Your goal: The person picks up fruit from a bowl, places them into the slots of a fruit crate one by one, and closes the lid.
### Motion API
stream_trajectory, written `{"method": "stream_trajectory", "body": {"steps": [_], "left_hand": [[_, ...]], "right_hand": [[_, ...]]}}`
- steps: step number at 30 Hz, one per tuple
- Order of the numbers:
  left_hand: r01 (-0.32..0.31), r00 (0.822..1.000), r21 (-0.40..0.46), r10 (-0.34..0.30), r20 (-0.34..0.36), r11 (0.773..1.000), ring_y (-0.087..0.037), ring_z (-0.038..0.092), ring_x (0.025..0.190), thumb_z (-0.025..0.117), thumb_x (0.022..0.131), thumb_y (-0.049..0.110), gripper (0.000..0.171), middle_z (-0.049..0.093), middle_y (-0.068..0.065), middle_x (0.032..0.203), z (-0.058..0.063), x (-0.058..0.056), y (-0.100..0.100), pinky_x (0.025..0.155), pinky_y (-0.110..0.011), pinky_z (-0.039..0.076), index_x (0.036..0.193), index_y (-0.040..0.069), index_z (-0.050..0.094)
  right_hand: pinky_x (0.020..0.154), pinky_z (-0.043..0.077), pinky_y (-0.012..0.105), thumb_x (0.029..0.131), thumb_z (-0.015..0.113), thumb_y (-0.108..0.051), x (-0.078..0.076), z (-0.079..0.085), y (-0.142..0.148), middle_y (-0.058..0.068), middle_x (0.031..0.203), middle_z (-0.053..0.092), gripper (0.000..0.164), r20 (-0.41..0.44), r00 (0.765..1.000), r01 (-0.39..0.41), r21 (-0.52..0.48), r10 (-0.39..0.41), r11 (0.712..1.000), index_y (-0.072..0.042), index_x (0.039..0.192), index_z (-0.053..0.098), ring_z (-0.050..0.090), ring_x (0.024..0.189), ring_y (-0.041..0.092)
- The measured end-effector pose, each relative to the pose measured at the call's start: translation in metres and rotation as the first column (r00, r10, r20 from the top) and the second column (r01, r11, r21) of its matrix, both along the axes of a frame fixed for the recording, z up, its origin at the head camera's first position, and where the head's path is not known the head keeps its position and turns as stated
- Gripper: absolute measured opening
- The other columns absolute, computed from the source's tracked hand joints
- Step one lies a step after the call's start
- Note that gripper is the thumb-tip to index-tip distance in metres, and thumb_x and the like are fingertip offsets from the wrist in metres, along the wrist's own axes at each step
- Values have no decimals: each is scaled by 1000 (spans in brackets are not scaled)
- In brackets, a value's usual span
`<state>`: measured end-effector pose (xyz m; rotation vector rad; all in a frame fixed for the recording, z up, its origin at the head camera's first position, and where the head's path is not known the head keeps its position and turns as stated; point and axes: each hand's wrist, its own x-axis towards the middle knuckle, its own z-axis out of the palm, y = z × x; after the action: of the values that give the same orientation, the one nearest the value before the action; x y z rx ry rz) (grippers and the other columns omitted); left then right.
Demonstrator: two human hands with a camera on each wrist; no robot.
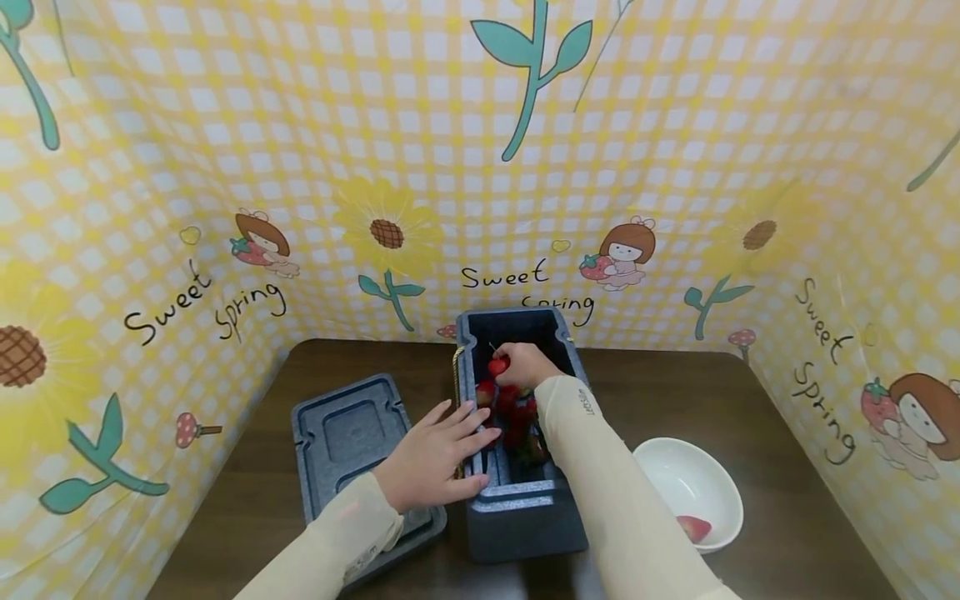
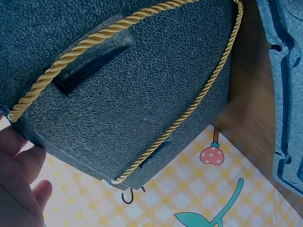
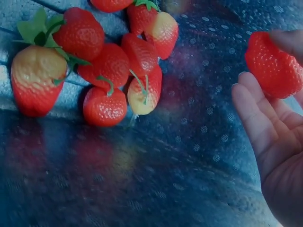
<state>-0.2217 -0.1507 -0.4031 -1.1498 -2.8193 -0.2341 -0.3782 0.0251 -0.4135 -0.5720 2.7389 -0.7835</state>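
A dark foam box (image 1: 525, 529) stands lidless in the middle of the table, with several toy-like strawberries (image 3: 104, 66) inside, some red and some with pale yellow parts. Over the box's far half, my right hand (image 1: 527, 365) pinches a red strawberry (image 3: 272, 66) between thumb and fingers, above the others. My left hand (image 1: 438, 457) rests on the box's left rim with its fingers spread and fairly straight. The left wrist view shows the box's textured side (image 2: 156, 94) and a gold twisted cord (image 2: 106, 32), with the left fingertips at the rim.
Left of the box lies its dark foam lid (image 1: 360, 429), partly under my left forearm. A white bowl (image 1: 667, 467) holding a reddish strawberry (image 1: 694, 528) sits to the right, beside my right sleeve. A yellow checked cloth (image 1: 420, 142) surrounds the wooden table (image 1: 667, 387).
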Motion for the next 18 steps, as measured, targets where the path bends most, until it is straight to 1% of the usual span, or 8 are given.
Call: {"method": "stream_trajectory", "body": {"steps": [4,8,11,13,15,16,18], "left_hand": [[0,1000,7,0,12,1000,-30,37,136,48,93,47,56,45,-11,145,1,1,-1,111,-55,23,138,15,53],[-11,999,2,11,38,1000,-30,36,137,48,93,48,56,44,-11,146,2,4,-2,111,-55,22,139,16,53],[-20,999,5,19,36,1000,-30,37,136,48,93,48,55,45,-10,145,3,3,-1,111,-54,23,137,16,55],[-19,1000,7,18,24,1000,-29,38,135,48,93,48,54,47,-10,144,4,2,1,111,-54,23,136,16,56],[-17,1000,10,17,12,1000,-30,40,134,50,93,46,53,48,-11,142,4,1,3,110,-54,25,135,15,57],[-15,1000,10,15,10,1000,-30,41,134,50,93,46,52,49,-11,142,5,1,4,110,-54,25,134,15,58],[-14,1000,3,14,7,1000,-30,41,134,50,93,45,52,49,-11,142,7,0,5,110,-54,26,134,15,58]], "right_hand": [[72,55,32,83,70,-9,2,-5,-4,13,106,65,37,27,1000,11,-5,-10,1000,-3,118,63,60,82,22],[79,53,33,82,71,-10,4,-7,-9,12,105,66,36,16,1000,-5,10,4,1000,-3,117,64,60,83,20],[73,54,32,82,71,-11,3,-7,-9,12,105,65,37,22,1000,3,11,-3,1000,-4,118,64,60,79,20],[67,55,32,82,71,-10,1,-6,-7,13,105,65,39,39,999,11,-14,-10,1000,-4,119,63,62,76,21],[65,55,32,82,71,-10,-1,-5,-4,14,104,65,39,46,999,13,-35,-11,999,-4,119,63,62,76,21],[65,55,32,82,71,-10,-2,-3,-2,14,103,65,40,47,999,6,-41,-4,999,-4,120,63,62,77,22],[71,54,33,81,71,-12,-4,4,4,14,104,65,41,44,999,-16,-28,17,999,-4,121,63,63,84,23]]}}
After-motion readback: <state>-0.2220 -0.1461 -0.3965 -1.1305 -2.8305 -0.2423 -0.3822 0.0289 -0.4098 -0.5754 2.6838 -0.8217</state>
